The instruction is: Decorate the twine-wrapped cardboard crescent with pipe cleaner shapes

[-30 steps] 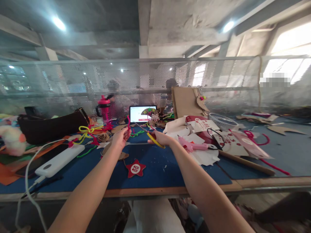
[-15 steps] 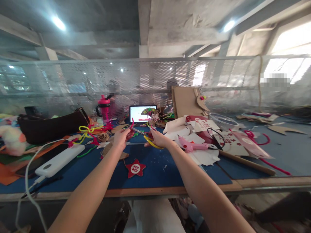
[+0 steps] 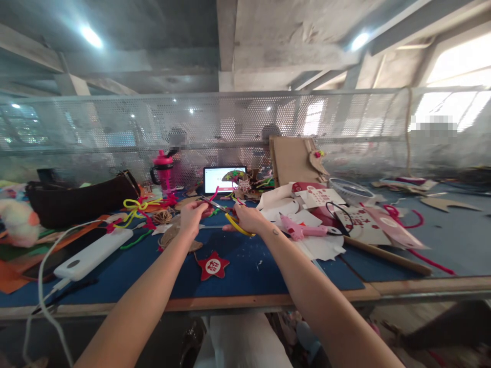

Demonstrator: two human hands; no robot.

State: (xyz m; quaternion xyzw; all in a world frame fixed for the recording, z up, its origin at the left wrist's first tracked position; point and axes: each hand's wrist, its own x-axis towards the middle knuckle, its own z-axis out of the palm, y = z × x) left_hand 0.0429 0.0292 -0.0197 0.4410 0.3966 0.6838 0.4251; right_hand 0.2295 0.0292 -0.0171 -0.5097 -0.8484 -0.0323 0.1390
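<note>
My right hand (image 3: 245,219) is closed on the yellow handles of a pair of scissors (image 3: 240,226), whose blades point left toward my other hand. Pinched in the fingers of my left hand (image 3: 193,213) is a thin pink-red strip (image 3: 216,193), which sticks up by the blade tips. Below the hands a red star (image 3: 214,266) with a white round label lies flat on the blue mat (image 3: 245,271). Brown cardboard pieces (image 3: 171,238) are beside my left wrist.
On the left are a white power bank (image 3: 94,254) with a cable, a black pouch (image 3: 82,202) and a pink bottle (image 3: 164,174). A lit tablet (image 3: 215,180) stands behind. Right of my hands are a pink glue gun (image 3: 301,228), paper cards (image 3: 360,225) and a cardboard tube (image 3: 389,255).
The pink-red strip leans more to the right and stands near the blades. My right hand and the scissors have shifted slightly left; the blades look more apart.
</note>
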